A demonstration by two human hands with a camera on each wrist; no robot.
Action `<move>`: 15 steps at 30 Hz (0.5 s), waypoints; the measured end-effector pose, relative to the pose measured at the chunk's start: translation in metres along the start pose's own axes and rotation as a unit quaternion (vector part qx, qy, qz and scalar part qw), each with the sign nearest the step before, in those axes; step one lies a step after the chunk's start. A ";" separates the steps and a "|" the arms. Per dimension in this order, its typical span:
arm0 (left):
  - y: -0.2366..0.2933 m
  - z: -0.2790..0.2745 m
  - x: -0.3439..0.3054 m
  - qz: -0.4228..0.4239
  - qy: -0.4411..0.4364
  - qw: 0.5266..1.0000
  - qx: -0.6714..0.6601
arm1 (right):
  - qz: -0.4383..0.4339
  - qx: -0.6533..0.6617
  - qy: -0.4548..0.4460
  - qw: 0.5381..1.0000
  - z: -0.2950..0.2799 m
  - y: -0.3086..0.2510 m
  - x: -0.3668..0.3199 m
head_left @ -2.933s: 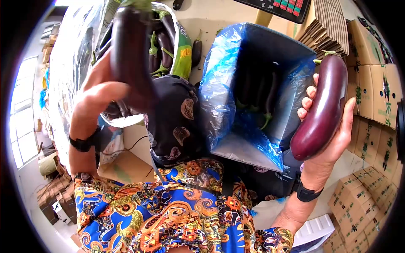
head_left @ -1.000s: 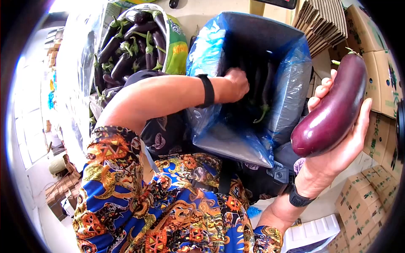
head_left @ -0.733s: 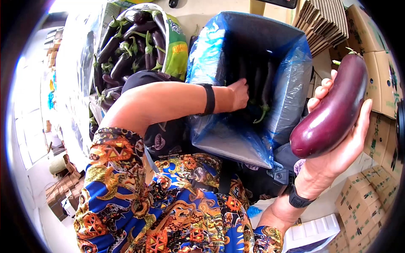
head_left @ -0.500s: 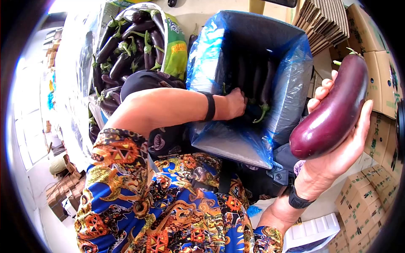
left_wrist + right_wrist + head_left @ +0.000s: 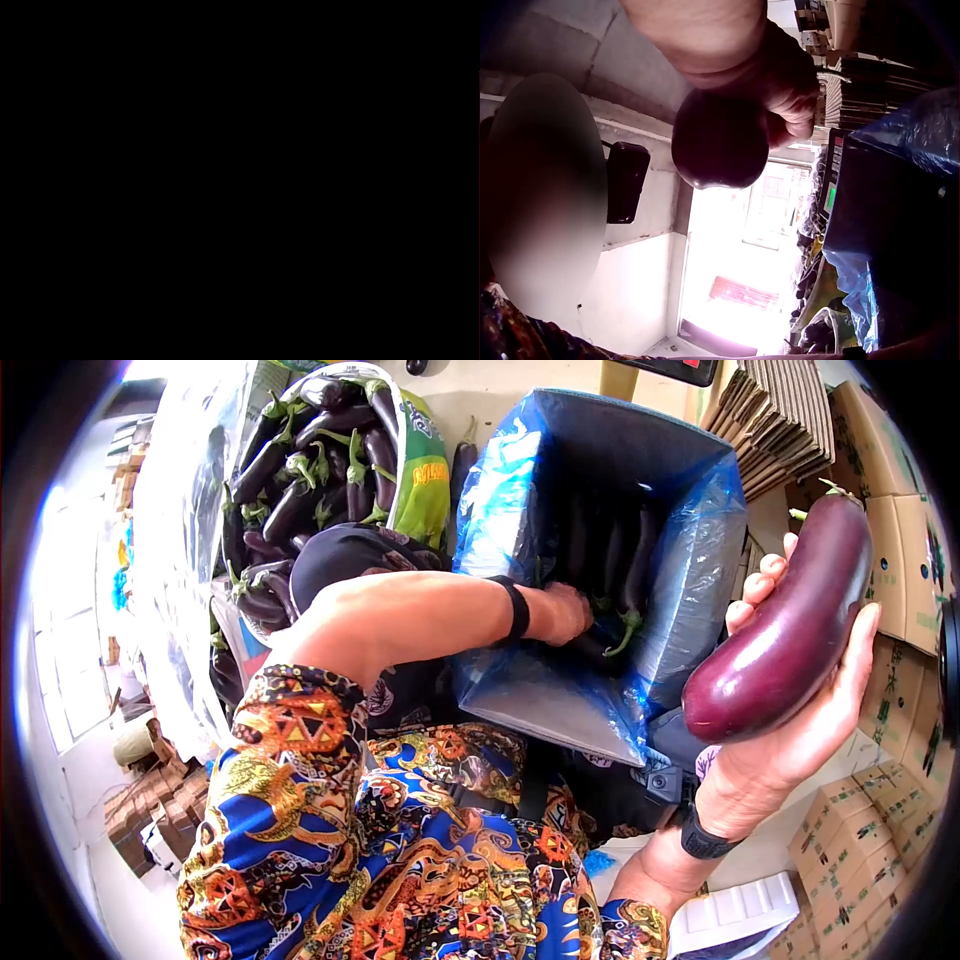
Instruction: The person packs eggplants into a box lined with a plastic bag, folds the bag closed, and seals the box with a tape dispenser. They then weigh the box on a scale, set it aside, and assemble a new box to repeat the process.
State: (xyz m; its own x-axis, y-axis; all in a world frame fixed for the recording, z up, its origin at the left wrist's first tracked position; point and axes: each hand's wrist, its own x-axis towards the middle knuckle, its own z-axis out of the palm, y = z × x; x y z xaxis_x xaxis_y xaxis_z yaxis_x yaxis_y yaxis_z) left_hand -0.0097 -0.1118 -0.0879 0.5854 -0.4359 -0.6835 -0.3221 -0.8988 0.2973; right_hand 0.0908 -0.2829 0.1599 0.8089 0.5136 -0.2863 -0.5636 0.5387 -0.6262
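In the head view my right hand (image 5: 800,705) holds a large glossy purple eggplant (image 5: 785,620) upright to the right of the box, stem end up. The right wrist view looks at that eggplant's rounded bottom end (image 5: 720,142), the fingers around it. My left hand (image 5: 560,613) is down inside a box lined with blue plastic (image 5: 505,500). Its fingers are curled on a dark eggplant (image 5: 598,648) low in the box, mostly hidden by shadow and the hand. Beside it lie several slender eggplants (image 5: 635,565) with green stems. The left wrist view is black.
A full bag of eggplants (image 5: 420,480) stands left of the box, with a lone eggplant (image 5: 465,458) between them. Flattened cartons (image 5: 775,425) are stacked behind right. Packed cartons (image 5: 905,560) line the right side. A scale (image 5: 831,191) shows in the right wrist view.
My left hand has come from above the bag, where it carried an eggplant, into the box, then shifted toward the box's near side. My right hand keeps holding its eggplant, slightly farther right.
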 end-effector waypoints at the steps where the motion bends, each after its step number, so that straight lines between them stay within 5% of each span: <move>1: -0.005 0.012 0.001 0.025 0.050 0.998 0.000 | 0.001 -0.009 0.006 1.000 0.001 0.001 0.000; 2: -0.010 0.023 0.004 0.050 0.099 0.994 0.002 | 0.001 -0.017 0.012 1.000 0.003 0.002 -0.001; 8: 0.002 0.012 -0.009 0.096 0.077 0.973 0.195 | 0.011 -0.024 0.045 0.999 0.009 0.008 0.000; 15: -0.007 -0.019 -0.007 0.098 -0.001 0.994 0.043 | 0.036 -0.099 0.086 0.991 0.013 0.024 0.009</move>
State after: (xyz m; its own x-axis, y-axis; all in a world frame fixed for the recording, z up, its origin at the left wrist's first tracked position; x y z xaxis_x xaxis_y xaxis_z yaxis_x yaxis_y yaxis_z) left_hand 0.0023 -0.1032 -0.0723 0.5037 -0.6018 -0.6198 -0.4924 -0.7895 0.3664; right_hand 0.0828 -0.2563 0.1520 0.7944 0.4150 -0.4434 -0.5901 0.3547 -0.7252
